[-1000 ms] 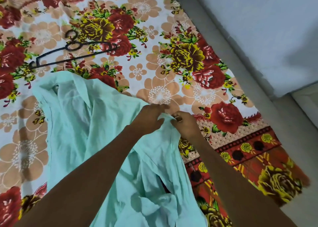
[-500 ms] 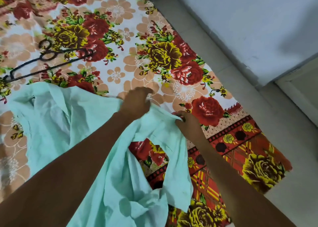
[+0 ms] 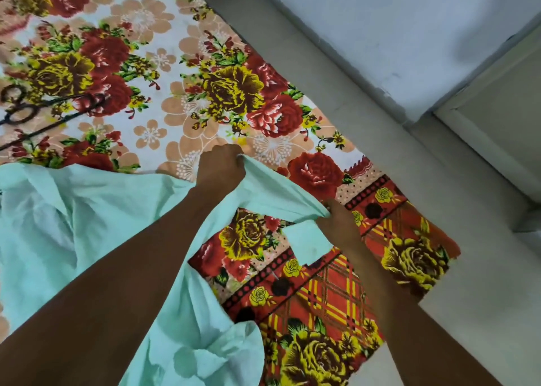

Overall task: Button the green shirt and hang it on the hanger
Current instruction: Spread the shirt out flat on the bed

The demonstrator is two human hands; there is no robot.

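Note:
A pale green shirt (image 3: 87,210) lies crumpled on the floral bedsheet (image 3: 164,63), spreading from the left edge to the bottom centre. My left hand (image 3: 221,167) grips a bunched edge of the shirt near the middle of the view. Lower right of it, my right hand (image 3: 336,224) pinches the same edge, and the cloth is stretched taut between the two hands. A small flap of the shirt hangs below my right hand. The black hanger (image 3: 26,113) lies flat on the sheet at the far left, partly cut off by the frame. No buttons are visible.
The sheet's red and yellow patterned border (image 3: 336,298) ends at a grey floor (image 3: 439,268) on the right. A pale wall (image 3: 395,34) rises beyond the floor strip, with a door frame (image 3: 497,122) at the far right.
My hands have moved apart, pulling the shirt edge taut and opening a gap that shows the sheet. The view has shifted, so the hanger sits further left.

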